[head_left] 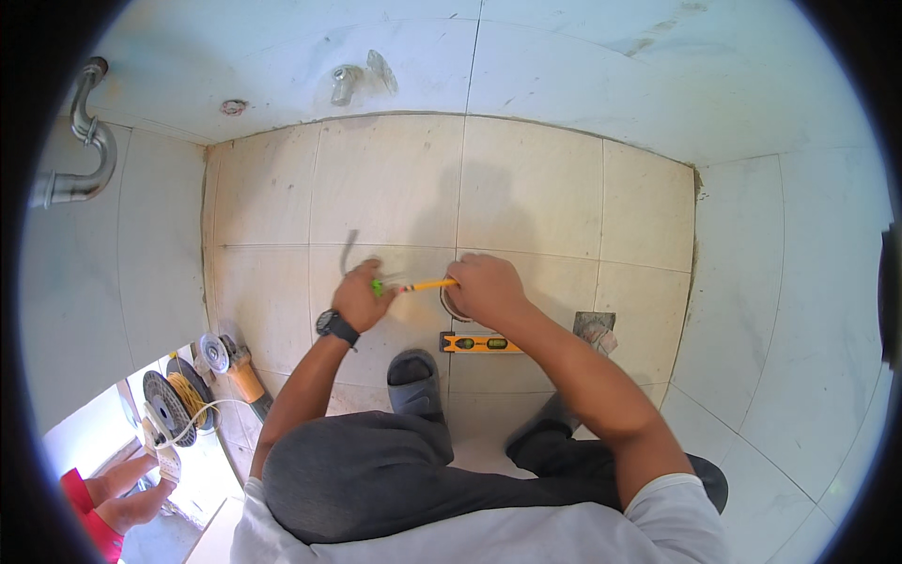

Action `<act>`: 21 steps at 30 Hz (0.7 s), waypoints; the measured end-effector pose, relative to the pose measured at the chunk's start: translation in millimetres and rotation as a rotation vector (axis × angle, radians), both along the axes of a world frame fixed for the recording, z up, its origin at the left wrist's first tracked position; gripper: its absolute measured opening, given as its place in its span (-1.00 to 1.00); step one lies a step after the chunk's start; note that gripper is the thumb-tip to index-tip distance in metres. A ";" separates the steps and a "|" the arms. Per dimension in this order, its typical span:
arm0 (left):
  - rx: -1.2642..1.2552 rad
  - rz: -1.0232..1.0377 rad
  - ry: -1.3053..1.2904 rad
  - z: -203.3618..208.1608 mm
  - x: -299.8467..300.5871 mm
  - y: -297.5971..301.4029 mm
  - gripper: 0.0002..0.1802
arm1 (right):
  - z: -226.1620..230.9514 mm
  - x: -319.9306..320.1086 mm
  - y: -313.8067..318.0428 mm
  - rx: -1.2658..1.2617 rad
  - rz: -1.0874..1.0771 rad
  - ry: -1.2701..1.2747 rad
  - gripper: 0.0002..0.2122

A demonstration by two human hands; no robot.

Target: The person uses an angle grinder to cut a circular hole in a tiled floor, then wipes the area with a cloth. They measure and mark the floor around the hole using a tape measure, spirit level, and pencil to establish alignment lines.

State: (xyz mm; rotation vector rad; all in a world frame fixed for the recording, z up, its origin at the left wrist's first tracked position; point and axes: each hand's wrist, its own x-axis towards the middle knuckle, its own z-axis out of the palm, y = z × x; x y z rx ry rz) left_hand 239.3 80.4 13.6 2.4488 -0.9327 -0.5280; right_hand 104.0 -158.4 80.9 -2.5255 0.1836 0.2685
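Spirit level (474,344): right end behind right forearm (573,371)
Yellow pencil (430,285): one end inside right hand (488,289)
Green item (378,287): blurred at left hand (360,299), kind unclear
Bystander (127,509): mostly cut off

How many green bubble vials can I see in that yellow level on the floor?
2: in the yellow level, the left vial is near its left end and the right vial nearer the right forearm, which may hide more.

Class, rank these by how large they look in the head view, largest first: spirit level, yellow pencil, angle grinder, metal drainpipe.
1. Metal drainpipe
2. Angle grinder
3. Spirit level, visible part
4. Yellow pencil, visible part
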 end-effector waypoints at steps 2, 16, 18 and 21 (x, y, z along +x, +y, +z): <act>0.072 0.122 -0.031 -0.6 6.4 22.5 -0.32 | 7.2 -30.7 -9.0 0.049 0.087 0.075 -0.80; -0.034 0.130 -0.423 22.8 20.1 -18.0 -0.32 | -17.2 -75.3 -28.4 0.203 -0.072 0.195 -0.53; -0.211 0.042 -0.268 16.7 37.5 -39.1 -0.36 | -15.2 -35.2 -29.2 0.299 -0.385 0.211 -0.49; -0.316 -0.065 -0.145 7.3 45.3 -66.8 -0.42 | -27.4 19.4 -33.1 0.215 -0.628 0.126 -0.47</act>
